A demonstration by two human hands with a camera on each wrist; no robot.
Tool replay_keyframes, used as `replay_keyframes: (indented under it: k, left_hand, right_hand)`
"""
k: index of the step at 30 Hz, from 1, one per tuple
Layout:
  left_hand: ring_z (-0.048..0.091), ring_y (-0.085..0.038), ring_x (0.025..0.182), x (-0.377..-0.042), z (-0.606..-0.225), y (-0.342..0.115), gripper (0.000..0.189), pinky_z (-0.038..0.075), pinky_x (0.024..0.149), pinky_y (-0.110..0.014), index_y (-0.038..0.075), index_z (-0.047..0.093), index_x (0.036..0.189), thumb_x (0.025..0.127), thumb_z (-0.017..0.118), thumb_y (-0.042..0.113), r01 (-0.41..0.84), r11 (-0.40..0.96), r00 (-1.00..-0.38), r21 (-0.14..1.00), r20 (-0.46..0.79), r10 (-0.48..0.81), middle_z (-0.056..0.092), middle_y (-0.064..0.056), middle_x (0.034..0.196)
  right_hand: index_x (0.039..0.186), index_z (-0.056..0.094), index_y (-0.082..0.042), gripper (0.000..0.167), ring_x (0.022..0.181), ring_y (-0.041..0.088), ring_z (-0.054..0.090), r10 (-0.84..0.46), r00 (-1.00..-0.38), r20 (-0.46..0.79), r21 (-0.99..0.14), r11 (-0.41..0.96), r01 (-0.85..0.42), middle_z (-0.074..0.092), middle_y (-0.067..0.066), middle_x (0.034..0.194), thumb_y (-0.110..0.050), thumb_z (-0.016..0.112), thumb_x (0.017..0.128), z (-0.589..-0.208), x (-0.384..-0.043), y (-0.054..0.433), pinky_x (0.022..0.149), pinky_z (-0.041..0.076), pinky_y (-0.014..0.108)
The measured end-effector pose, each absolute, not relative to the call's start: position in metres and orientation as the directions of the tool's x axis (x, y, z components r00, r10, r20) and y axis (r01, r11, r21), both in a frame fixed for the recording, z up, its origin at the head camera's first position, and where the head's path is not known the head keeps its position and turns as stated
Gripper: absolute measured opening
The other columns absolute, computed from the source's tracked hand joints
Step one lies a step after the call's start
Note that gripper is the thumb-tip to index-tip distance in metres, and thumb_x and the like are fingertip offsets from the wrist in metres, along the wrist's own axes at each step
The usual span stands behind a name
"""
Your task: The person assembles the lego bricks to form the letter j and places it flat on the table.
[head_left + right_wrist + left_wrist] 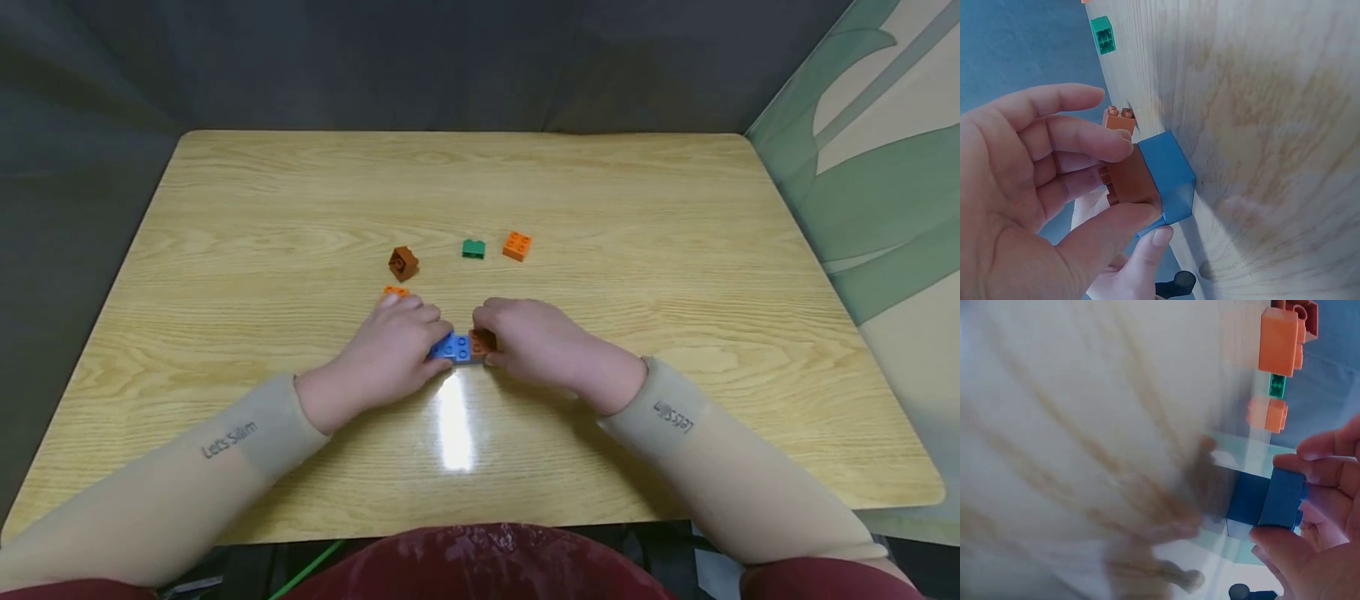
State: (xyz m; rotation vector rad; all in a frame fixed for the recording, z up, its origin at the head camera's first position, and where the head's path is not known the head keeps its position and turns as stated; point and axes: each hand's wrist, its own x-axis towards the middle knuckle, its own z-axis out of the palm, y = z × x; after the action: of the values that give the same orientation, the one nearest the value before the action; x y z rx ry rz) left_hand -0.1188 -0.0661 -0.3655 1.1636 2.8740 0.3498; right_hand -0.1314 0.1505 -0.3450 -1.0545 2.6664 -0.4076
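Observation:
Near the middle of the table, my left hand (401, 346) pinches a blue toy building brick (1283, 499) by its sides, thumb opposite the fingers. More blue (1247, 497) shows directly beneath that brick in the left wrist view. My right hand (540, 342) holds a brown brick (1132, 178) between thumb and fingers. In the right wrist view the brown brick sits against the top of a blue brick (1169, 175). From the head view, blue studs (462, 348) lie between the two hands, next to the brown piece; the fingers cover the outer ends.
Beyond the left hand are a tipped brown brick (403, 263) and an orange brick (395, 291) partly hidden by the fingers. Farther right lie a green brick (473, 249) and another orange brick (517, 246). The wooden table (637, 217) has its front edge at the person's body.

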Motion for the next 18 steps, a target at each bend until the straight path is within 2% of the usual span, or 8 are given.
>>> replay_keyframes:
  k: [11,17,18]
  left_hand:
    - [0.044,-0.019,0.076,-0.1191,-0.3616,-0.0577,0.030,0.031,0.074,-0.035,0.007,0.073,0.097,0.084,0.079,0.034,0.732,0.670,-0.680,0.128,0.065,0.731,0.059,0.002,0.085]
    - [0.042,-0.019,0.073,-0.1203,-0.3610,-0.0593,0.029,0.031,0.073,-0.035,0.008,0.072,0.093,0.083,0.080,0.034,0.733,0.672,-0.679,0.102,0.057,0.732,0.055,0.003,0.081]
    - [0.042,-0.019,0.073,-0.1203,-0.3615,-0.0600,0.029,0.031,0.073,-0.035,0.009,0.073,0.093,0.083,0.080,0.035,0.732,0.675,-0.681,0.100,0.054,0.730,0.055,0.003,0.081]
  right_hand:
    - [0.085,0.057,-0.013,0.025,0.069,0.019,0.048,-0.687,-0.710,-0.152,-0.336,0.712,-0.617,0.052,-0.001,0.081,-0.010,0.081,0.080,-0.3415,-0.1310,0.1513,0.061,0.041,0.033]
    - [0.090,0.061,-0.011,0.023,0.070,0.019,0.050,-0.687,-0.708,-0.165,-0.324,0.716,-0.618,0.053,-0.001,0.083,-0.011,0.081,0.080,-0.3415,-0.1327,0.1489,0.062,0.043,0.034]
    - [0.094,0.063,-0.010,0.024,0.072,0.019,0.052,-0.690,-0.700,-0.184,-0.324,0.715,-0.619,0.055,0.000,0.085,-0.013,0.082,0.080,-0.3411,-0.1333,0.1490,0.064,0.044,0.035]
